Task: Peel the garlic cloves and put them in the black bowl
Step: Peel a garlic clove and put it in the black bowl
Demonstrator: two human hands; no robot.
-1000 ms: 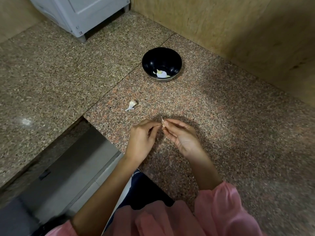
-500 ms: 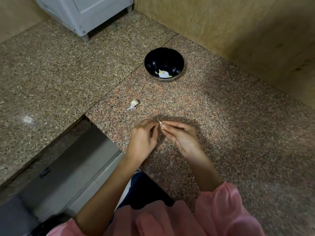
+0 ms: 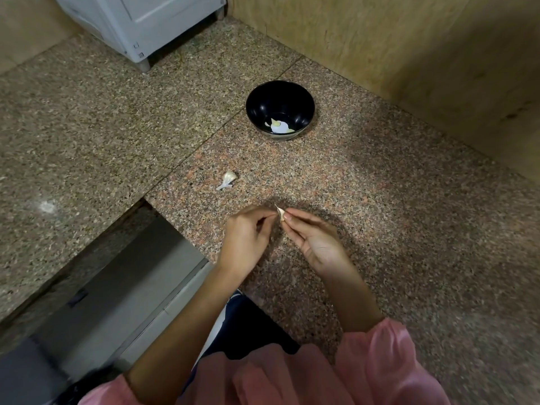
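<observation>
Both hands pinch one garlic clove [image 3: 280, 214] between their fingertips above the speckled granite desk [image 3: 380, 229], the left hand [image 3: 245, 238] in a curled grip on its left side and the right hand [image 3: 314, 241] holding it from the right. Farther back on the desk stands the black bowl [image 3: 280, 109], pale peeled pieces lying in its bottom, while a scrap of garlic skin [image 3: 228, 180] lies between bowl and hands, well apart from both.

1. We pinch a garlic clove [image 3: 280, 214] between our left hand [image 3: 245, 238] and right hand [image 3: 314, 241], above the granite tabletop [image 3: 409, 214].
2. Beyond lie a garlic piece [image 3: 228, 180] and the black bowl [image 3: 280, 110], holding pale pieces.
</observation>
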